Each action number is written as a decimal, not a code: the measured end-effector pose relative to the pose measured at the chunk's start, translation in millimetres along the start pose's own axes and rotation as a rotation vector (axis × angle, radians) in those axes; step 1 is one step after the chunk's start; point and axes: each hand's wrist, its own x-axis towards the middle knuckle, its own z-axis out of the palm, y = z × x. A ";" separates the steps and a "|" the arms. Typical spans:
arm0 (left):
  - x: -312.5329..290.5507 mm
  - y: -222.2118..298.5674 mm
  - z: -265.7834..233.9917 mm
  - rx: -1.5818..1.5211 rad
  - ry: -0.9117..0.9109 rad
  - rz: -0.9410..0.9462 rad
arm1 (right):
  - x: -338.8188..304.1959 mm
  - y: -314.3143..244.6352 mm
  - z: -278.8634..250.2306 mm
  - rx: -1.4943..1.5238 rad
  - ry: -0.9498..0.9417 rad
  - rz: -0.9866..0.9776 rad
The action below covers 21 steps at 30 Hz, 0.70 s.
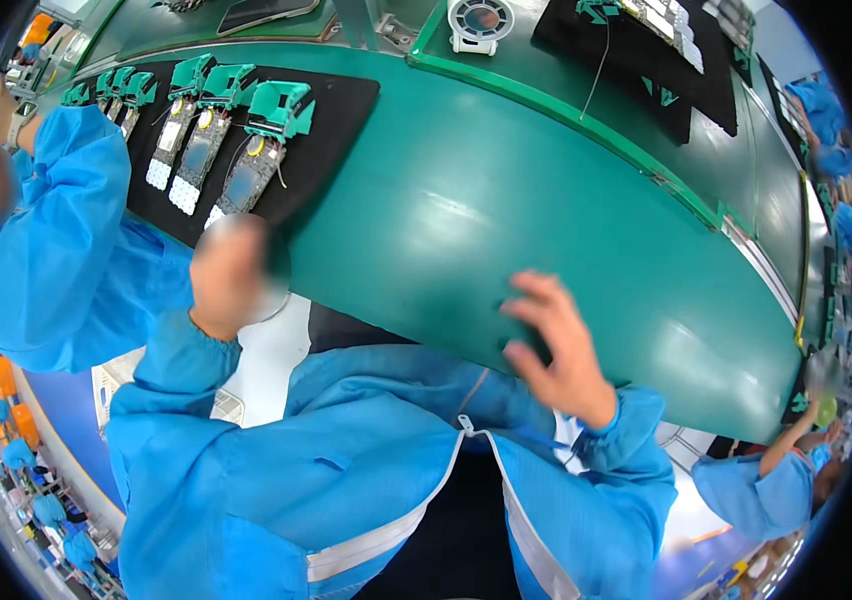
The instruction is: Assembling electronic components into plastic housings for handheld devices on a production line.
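Green belt [506,190] curves past a black mat [336,110].

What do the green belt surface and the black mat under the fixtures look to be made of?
Green belt: looks like smooth rubber or PVC with a semi-gloss finish, since it shows soft light reflections. Black mat: matte, probably rubber or foam sheet, with no glare. Neither is certain from look alone.
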 end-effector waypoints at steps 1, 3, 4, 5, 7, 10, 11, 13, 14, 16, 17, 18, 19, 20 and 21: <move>5.4 -2.1 2.9 -0.109 0.111 0.039 | -2.8 -11.2 -0.7 0.111 -0.013 0.030; 20.9 22.9 9.1 -0.186 0.017 -0.002 | -10.2 -10.1 -3.1 0.189 0.067 0.078; 28.7 45.5 13.9 -0.222 -0.037 -0.009 | -11.9 -11.0 4.9 0.609 0.212 0.215; 36.6 67.1 14.4 -0.256 -0.139 0.051 | -6.2 -22.9 2.2 0.791 0.231 0.310; 45.7 117.2 34.5 -0.316 -0.118 0.236 | 2.2 -37.3 -2.0 1.073 0.221 0.451; 56.1 189.7 58.9 -0.558 0.085 0.337 | 9.7 -31.7 24.3 0.854 0.535 0.531; 59.4 201.9 62.8 -0.765 -0.051 0.365 | 7.3 -34.6 13.0 0.948 0.579 0.558; 69.6 203.3 54.7 -0.900 -0.108 0.404 | -24.5 -20.9 -5.4 0.826 0.623 0.651; 77.6 191.1 46.6 -0.892 -0.099 0.402 | -36.7 -15.5 -16.5 0.787 0.658 0.606; 78.4 159.2 50.1 -0.790 -0.071 0.280 | -59.6 -4.0 -36.9 0.648 0.706 0.672; 80.9 143.9 52.9 -0.653 -0.035 0.137 | -69.6 5.0 -46.5 0.538 0.701 0.735; 87.1 125.4 55.9 -0.501 -0.033 0.074 | -74.7 7.4 -58.5 0.421 0.596 0.742; 93.0 111.2 54.2 -0.394 -0.103 -0.017 | -71.4 4.0 -68.4 0.209 0.623 0.720; 97.4 101.7 55.1 -0.331 -0.126 -0.110 | -63.7 -3.6 -79.0 -0.003 0.647 0.693; 100.3 93.4 54.9 -0.268 -0.152 -0.204 | -49.7 -11.6 -87.9 -0.219 0.719 0.587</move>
